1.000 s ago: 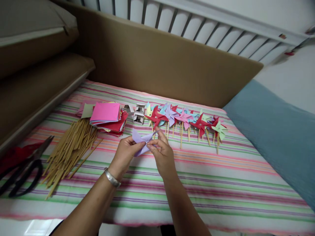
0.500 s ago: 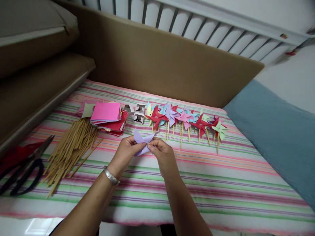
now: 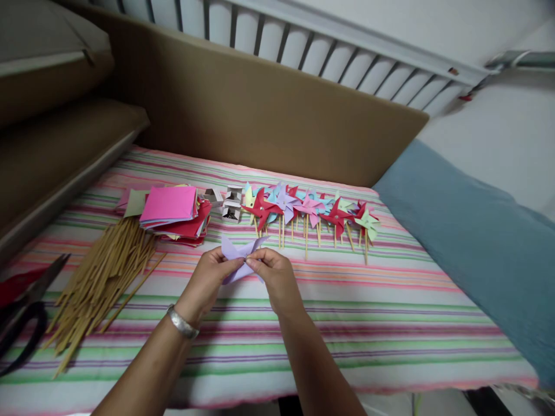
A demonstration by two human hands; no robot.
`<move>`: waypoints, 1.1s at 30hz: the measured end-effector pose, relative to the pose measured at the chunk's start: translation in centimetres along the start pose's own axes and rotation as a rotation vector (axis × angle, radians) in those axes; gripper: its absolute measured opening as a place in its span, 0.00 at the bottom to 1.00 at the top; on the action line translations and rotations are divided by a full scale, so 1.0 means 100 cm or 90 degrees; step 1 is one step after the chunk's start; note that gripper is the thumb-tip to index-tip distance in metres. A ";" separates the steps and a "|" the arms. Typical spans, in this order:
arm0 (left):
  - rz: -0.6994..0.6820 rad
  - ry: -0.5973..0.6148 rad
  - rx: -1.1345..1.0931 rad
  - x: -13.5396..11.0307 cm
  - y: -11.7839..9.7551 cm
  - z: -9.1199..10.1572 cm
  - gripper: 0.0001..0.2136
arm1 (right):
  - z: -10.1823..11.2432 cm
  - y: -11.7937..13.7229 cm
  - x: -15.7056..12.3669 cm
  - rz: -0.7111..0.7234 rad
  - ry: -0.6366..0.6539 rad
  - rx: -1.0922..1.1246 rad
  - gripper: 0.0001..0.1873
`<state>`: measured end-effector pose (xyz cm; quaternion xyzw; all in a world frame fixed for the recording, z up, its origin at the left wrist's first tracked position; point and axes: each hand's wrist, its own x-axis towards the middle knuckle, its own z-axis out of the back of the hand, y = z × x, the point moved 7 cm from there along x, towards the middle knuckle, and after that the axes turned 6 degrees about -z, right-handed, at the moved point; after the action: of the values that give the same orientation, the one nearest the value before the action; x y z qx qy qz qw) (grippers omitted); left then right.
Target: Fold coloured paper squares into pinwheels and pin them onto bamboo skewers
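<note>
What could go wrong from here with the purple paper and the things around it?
The purple paper could crease or tear at its centre, where the left hand and right hand pinch it.

The paper stack is uneven, with sheets jutting out, so a bump might make it slide.

The nearest small box is open with dark bits inside; a knock could spill them.

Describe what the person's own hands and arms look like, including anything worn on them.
The left hand and right hand are gloveless. A broad, silver-coloured bangle circles the left wrist; the right wrist is bare. No sleeves show on the forearms.
</note>
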<state>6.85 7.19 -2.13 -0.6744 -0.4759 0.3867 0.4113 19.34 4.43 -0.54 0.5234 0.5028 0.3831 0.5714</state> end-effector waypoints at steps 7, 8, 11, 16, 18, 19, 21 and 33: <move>0.026 -0.002 0.036 0.002 0.006 0.005 0.09 | -0.003 0.003 0.000 -0.023 0.023 0.029 0.04; 0.031 0.000 0.044 0.003 0.007 0.006 0.09 | -0.003 0.004 0.000 -0.023 0.025 0.028 0.04; 0.041 0.015 0.064 0.004 0.009 0.008 0.10 | -0.003 0.006 0.000 -0.016 0.026 0.010 0.04; 0.043 0.017 0.085 0.005 0.011 0.010 0.12 | -0.003 0.004 0.002 -0.020 0.030 -0.001 0.03; 0.041 0.009 0.084 0.004 0.010 0.010 0.11 | -0.003 0.004 0.002 -0.025 0.033 -0.002 0.03; 0.037 0.002 0.082 0.004 0.008 0.009 0.11 | -0.003 0.004 0.001 -0.027 0.034 -0.004 0.03; 0.030 -0.008 0.071 0.002 0.005 0.007 0.10 | -0.003 0.004 0.000 -0.029 0.033 -0.013 0.03; 0.012 0.003 0.003 0.000 0.001 0.001 0.08 | 0.000 -0.002 0.001 -0.060 0.032 -0.025 0.04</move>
<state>6.75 7.19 -2.22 -0.6788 -0.4676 0.3902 0.4103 19.31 4.52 -0.77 0.4779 0.5336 0.3787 0.5861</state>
